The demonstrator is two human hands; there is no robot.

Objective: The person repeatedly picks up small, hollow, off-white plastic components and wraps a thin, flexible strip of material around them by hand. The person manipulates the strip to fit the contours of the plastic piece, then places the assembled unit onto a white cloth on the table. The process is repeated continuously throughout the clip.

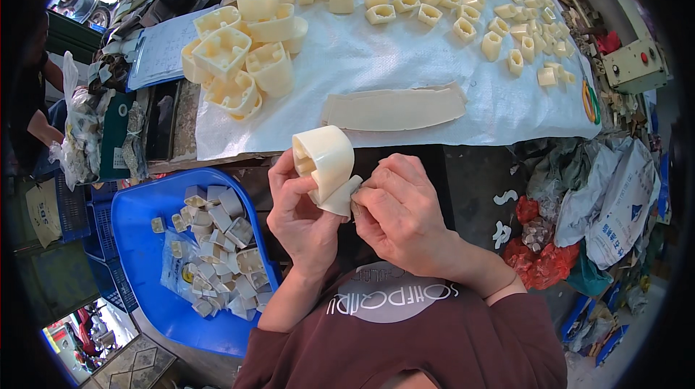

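My left hand (308, 233) grips a cream, hollow plastic shell (331, 153) with a rounded, glossy side, raised in front of the table edge. Against its lower end lies a folded, matte beige piece of sheet (339, 201). My right hand (402, 208) pinches the right edge of that piece between thumb and fingers; the fingertips partly hide it. Just beyond my hands, a flat beige strip (394, 109) rests on the white woven sheet (311, 74) covering the table. A pile of larger cream shells (235, 52) stands on the left of that sheet.
Many small cream rings (431, 14) spread over the far and right parts of the table. A blue tub (137, 244) at lower left holds a heap of pale pieces (224, 251). Plastic bags (608, 201) lie on the right. A person's arm (45, 128) shows at far left.
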